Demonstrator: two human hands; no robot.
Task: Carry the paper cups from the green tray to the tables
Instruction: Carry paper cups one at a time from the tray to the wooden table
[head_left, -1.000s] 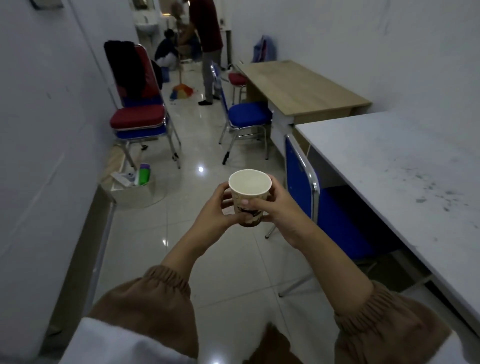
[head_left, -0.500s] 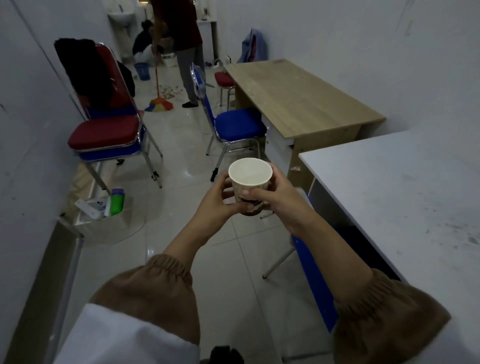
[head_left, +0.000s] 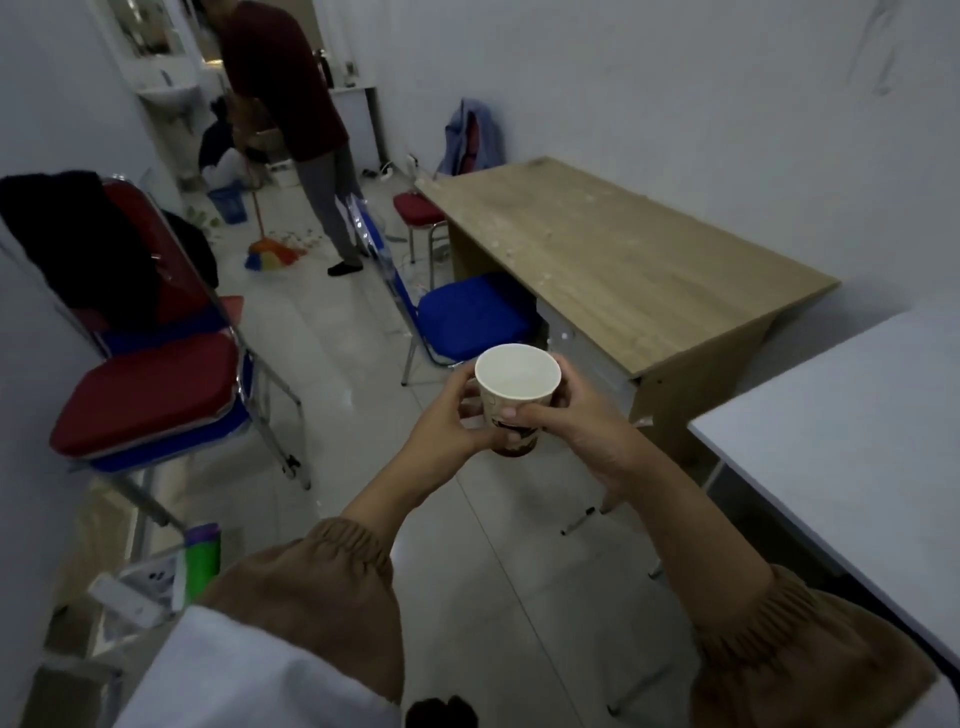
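Head view: wooden table (head_left: 623, 270); tiled floor (head_left: 493, 582)

One paper cup (head_left: 518, 384). Two tables on the right: a wooden table (head_left: 623, 260) farther off and a white table (head_left: 841, 415) nearer. Four chairs: two stacked chairs (head_left: 150, 395) on the left, one blue chair (head_left: 467, 317) in the middle and one red chair (head_left: 415, 207) beyond it. Two other people at the far end: a standing person (head_left: 291, 104) and a crouching person (head_left: 223, 156). One broom (head_left: 270, 254).

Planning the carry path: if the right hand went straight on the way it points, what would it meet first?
Past the paper cup it holds, the right hand would probably meet the blue chair first; depth is unclear.
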